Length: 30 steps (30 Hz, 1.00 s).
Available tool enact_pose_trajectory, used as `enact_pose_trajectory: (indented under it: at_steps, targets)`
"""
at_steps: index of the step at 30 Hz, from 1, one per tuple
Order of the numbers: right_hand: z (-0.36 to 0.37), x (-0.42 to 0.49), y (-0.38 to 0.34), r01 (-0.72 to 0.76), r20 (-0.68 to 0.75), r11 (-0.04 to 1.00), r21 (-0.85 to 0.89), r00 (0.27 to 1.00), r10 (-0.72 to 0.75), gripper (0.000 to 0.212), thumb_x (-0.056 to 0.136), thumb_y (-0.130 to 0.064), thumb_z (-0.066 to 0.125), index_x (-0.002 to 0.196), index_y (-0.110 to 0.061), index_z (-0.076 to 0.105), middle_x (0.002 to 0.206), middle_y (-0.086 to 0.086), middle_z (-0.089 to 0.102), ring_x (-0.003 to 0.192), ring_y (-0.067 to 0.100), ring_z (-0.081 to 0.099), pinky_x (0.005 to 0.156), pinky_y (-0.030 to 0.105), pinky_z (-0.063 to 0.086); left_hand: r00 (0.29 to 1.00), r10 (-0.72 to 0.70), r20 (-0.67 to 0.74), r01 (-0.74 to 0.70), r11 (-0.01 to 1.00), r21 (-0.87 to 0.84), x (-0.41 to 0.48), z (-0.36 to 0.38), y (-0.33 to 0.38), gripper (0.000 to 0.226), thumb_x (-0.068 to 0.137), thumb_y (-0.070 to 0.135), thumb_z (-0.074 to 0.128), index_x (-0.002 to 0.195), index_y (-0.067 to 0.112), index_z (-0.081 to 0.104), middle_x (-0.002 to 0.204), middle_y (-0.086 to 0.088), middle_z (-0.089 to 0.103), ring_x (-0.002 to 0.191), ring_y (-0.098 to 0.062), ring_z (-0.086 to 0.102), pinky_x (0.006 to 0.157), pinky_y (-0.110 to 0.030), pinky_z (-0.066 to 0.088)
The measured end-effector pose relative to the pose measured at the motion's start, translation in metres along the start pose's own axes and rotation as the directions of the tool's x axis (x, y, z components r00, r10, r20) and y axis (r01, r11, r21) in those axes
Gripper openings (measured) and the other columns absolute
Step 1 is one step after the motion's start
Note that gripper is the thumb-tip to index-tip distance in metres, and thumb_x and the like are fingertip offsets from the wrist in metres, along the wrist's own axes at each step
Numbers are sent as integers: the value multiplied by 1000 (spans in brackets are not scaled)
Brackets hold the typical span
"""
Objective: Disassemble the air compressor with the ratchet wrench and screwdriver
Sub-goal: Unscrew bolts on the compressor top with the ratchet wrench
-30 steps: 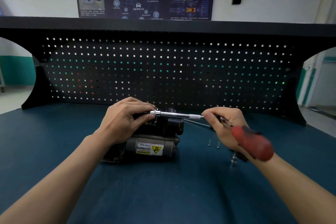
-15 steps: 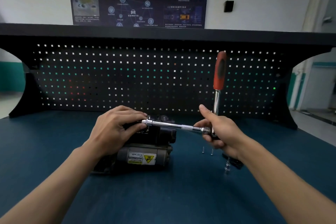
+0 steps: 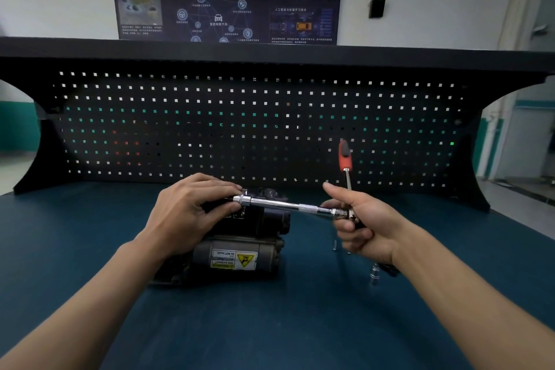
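Observation:
The dark air compressor [image 3: 240,249] lies on the blue bench, a yellow warning label on its cylinder. My left hand [image 3: 192,213] rests on its top left and pinches the socket end of a chrome extension bar [image 3: 285,206] that runs level to the right. My right hand [image 3: 365,225] grips the ratchet wrench at the bar's right end. The wrench's red handle [image 3: 344,156] sticks up and away above my fist. The fastener under the socket is hidden by my left fingers.
Two small loose screws [image 3: 334,245] stand on the bench under my right hand. A chrome socket [image 3: 374,272] and a dark part lie by my right wrist. A black pegboard [image 3: 270,129] walls off the back of the bench.
The red handle swung from pointing down toward me, up to vertical, and now tilts away toward the pegboard. My left hand stayed on the socket end.

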State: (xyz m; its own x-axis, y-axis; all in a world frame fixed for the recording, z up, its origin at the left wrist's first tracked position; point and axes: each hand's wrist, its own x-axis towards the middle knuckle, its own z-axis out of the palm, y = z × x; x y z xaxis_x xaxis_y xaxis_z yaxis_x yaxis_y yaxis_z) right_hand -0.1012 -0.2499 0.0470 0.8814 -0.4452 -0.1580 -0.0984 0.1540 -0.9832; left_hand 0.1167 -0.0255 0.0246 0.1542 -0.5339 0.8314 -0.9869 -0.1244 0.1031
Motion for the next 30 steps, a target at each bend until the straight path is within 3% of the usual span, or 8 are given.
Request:
enact_pose_trajectory:
  at_steps: [2, 6, 10, 14, 18, 20, 25, 30]
  targets:
    - [-2, 1, 3, 84, 0, 993, -80, 996, -85, 49, 62, -55, 80, 86, -15, 64, 49, 1, 43, 35, 7, 25, 39, 21, 21, 1000, -5, 7, 5, 1000, 12, 0, -1, 0, 31, 86, 57, 56, 106, 42, 74, 109, 35, 66, 104, 0, 61, 76, -38, 56]
    - [0, 4, 13, 284, -27, 901, -328, 951, -309, 43, 57, -57, 82, 69, -18, 69, 54, 2, 50, 41, 10, 39, 39, 19, 28, 1000, -1, 18, 0, 1000, 30, 0, -3, 3, 33, 85, 57, 55, 108, 42, 74, 110, 36, 65, 103, 0, 60, 77, -35, 55]
    - [-5, 8, 18, 499, 48, 699, -513, 829, -556, 36, 66, -55, 79, 79, -20, 77, 54, 2, 53, 51, 10, 47, 51, 24, 40, 1000, -10, 10, 10, 1000, 20, 0, -3, 4, 34, 86, 58, 54, 108, 42, 74, 109, 37, 64, 103, 0, 60, 79, -35, 55]
    - [-9, 10, 23, 626, 117, 543, -559, 708, -696, 19, 72, -42, 80, 83, -27, 78, 66, 0, 66, 59, 7, 56, 59, 19, 46, 1000, -13, 10, 13, 1000, 18, 0, -2, 4, 32, 86, 58, 55, 108, 43, 73, 108, 40, 62, 103, 0, 60, 79, -36, 55]
    - [-11, 18, 24, 675, 211, 144, -723, 414, -885, 26, 75, -31, 82, 98, -19, 79, 77, -10, 66, 70, 5, 62, 69, 12, 46, 1000, -31, 4, 31, 1000, -3, 0, -2, 4, 33, 84, 60, 56, 109, 45, 72, 107, 42, 61, 104, 3, 59, 81, -36, 55]
    - [-13, 20, 24, 675, 246, 46, -737, 330, -912, 30, 76, -31, 81, 103, -17, 79, 78, -14, 61, 70, 3, 59, 68, 14, 47, 999, -39, 10, 39, 999, -5, 0, -2, 4, 36, 84, 62, 55, 111, 45, 72, 107, 41, 62, 105, 3, 58, 83, -35, 54]
    - [-15, 21, 25, 670, 255, 18, -742, 307, -917, 33, 78, -34, 79, 108, -19, 78, 80, -11, 61, 73, 8, 62, 66, 31, 55, 999, -46, 25, 45, 999, 16, 1, -3, 6, 41, 83, 66, 52, 113, 45, 72, 109, 38, 62, 101, 3, 55, 81, -29, 51]
    - [-15, 19, 27, 643, 280, -45, -765, 268, -922, 33, 80, -34, 78, 109, -18, 77, 81, -12, 58, 72, 5, 58, 65, 23, 51, 997, -52, 49, 51, 998, 24, 2, -3, 5, 34, 86, 60, 56, 110, 44, 73, 111, 35, 65, 99, 1, 55, 81, -30, 51]
